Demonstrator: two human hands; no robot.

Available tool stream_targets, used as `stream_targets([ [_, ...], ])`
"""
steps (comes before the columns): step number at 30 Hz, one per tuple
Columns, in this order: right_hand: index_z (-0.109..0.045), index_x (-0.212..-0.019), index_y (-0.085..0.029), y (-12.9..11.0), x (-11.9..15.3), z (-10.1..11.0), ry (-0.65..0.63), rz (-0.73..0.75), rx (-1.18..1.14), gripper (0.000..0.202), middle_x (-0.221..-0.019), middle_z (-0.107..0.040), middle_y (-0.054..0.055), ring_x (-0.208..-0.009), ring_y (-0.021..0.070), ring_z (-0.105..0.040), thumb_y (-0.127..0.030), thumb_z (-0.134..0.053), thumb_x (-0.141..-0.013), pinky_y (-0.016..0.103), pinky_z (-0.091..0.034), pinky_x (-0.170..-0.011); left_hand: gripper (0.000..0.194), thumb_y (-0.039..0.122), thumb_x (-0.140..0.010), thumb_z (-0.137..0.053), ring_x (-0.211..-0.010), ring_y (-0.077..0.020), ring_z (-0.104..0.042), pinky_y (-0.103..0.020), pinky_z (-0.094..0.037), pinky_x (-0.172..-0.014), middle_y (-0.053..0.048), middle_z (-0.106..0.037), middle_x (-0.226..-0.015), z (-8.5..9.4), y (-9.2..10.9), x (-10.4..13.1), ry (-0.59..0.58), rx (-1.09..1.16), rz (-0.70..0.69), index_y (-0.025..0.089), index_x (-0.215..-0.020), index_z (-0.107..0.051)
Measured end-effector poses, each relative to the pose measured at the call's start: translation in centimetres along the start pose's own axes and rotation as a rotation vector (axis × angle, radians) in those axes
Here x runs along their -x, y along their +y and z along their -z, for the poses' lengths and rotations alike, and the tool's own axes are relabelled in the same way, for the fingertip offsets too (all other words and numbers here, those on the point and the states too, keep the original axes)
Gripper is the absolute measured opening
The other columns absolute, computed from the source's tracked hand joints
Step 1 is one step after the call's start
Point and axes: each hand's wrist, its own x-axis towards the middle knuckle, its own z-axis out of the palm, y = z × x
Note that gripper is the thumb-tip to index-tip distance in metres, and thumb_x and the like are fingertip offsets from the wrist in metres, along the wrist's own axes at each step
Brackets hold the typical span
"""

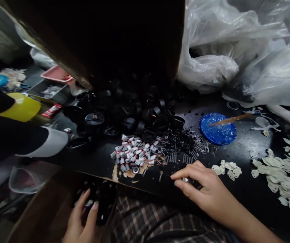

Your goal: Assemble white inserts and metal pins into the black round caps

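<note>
My right hand (pixel 203 185) rests at the table's front edge, fingers curled round a small dark piece with a shiny end (pixel 192 182). Lower left, my left hand (pixel 82 216) is over a dark box holding small pieces (pixel 101 199); its thumb and fingers are apart, with a small pale piece near the fingertips. Beyond the hands lie a heap of small white-and-red cylinders (pixel 135 152), a pile of dark screws and springs (pixel 177 145), and many round black housings (pixel 135 114). A small metal piece (pixel 161 176) lies left of my right hand.
A blue lid (pixel 217 130) with a wooden stick (pixel 232 119) lies at the right, near pale flat pieces (pixel 284 170). Plastic bags (pixel 211 67) stand behind. At the left are a pink tray (pixel 56 73), a grey bin (pixel 58 93) and white and yellow rolled sheets.
</note>
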Motion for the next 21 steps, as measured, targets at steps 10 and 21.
stream_targets([
  [10, -0.068, -0.092, -0.028, -1.0, 0.0, -0.5, -0.050, -0.024, 0.097, 0.010, -0.086, -0.072, -0.007, -0.075, 0.0134, -0.061, -0.021, -0.061, -0.090, 0.034, -0.038, -0.078, 0.048, 0.027, -0.083, -0.065, -0.135, -0.0337, -0.038, -0.053, -0.006, -0.116, -0.010, -0.060, -0.134, -13.5, 12.1, -5.4, -0.308, -0.391, -1.113, 0.023, -0.130, -0.058],
  [21, -0.064, -0.094, -0.022, -0.8, -2.6, -1.4, -0.058, -0.182, -0.017, 0.012, -0.082, -0.067, -0.002, -0.074, 0.0138, -0.059, -0.032, -0.060, -0.088, 0.027, -0.043, -0.067, 0.058, 0.017, -0.081, -0.067, -0.130, -0.0258, -0.048, -0.040, -0.035, -0.110, 0.000, -0.055, -0.140, -9.3, 8.1, 3.0, -0.609, 0.077, -0.629, 0.039, -0.133, -0.053],
])
